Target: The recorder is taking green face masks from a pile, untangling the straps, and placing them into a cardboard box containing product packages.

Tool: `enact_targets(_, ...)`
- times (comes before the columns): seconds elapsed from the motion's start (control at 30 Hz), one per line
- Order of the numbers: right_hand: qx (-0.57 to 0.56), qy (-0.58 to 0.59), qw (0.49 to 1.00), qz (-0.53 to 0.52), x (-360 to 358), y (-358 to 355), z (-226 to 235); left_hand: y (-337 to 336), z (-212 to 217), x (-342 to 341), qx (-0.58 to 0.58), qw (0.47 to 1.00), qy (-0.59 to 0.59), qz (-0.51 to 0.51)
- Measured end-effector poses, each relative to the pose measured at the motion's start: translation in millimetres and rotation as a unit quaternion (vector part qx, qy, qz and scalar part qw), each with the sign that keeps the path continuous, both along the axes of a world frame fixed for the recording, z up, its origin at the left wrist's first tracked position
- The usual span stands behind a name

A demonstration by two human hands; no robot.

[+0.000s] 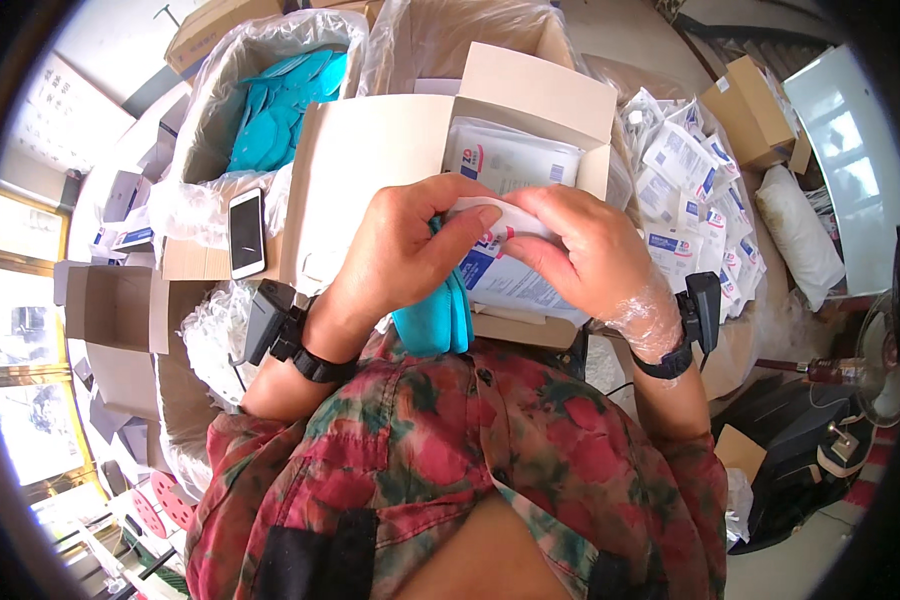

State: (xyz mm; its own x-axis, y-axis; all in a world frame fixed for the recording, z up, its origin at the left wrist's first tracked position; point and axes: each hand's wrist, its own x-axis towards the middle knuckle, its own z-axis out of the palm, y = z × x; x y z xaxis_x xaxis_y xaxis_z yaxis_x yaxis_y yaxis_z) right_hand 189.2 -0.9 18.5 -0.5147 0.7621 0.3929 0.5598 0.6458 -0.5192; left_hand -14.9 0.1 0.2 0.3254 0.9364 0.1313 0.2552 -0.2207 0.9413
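Over an open cardboard box [365, 150], my left hand [410, 240] and my right hand [585, 245] meet at a small white packet [515, 222]. Both hands are closed, with thumbs and fingers pinching the packet's edge from either side. A stack of soft teal pads [432, 318] hangs below my left hand, its upper end tucked under the fingers. Beneath the hands, larger white printed packages [520, 160] with blue and red marks lie flat in the box. My fingers partly hide the small packet, so I cannot tell whether its mouth is open.
Loose teal pads [285, 110] fill a plastic-lined carton at the far left. A white phone [247, 232] lies near it. At the right, a lined carton holds many printed packets [685, 190]. Empty cartons [120, 305] stand left; a fan [880, 360] stands right.
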Motion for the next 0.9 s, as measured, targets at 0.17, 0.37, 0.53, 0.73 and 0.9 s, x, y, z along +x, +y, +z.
enact_targets(0.17, 0.000, -0.029, 1.000, -0.009, 1.2, 7.3, 1.3, -1.0, 5.6, 7.5, 0.030, 0.998, -0.050, 0.010)
enact_targets(0.37, 0.089, -0.007, 0.996, 0.004, -4.9, 7.8, 5.2, 0.7, 7.0, 17.5, -0.005, 0.993, -0.080, 0.085)
enact_targets(0.53, 0.238, -0.132, 0.962, -0.004, -12.0, -7.7, 9.6, 14.8, -4.1, 21.8, -0.047, 0.979, -0.157, 0.124)
enact_targets(0.73, 0.274, -0.112, 0.955, 0.005, -0.5, -18.8, 23.3, 30.2, -13.7, 16.2, -0.019, 0.976, -0.141, 0.167)
enact_targets(0.9, 0.263, 0.013, 0.965, 0.022, 13.9, -33.1, 41.6, 58.2, -47.6, -18.2, -0.091, 0.952, -0.192, 0.220)
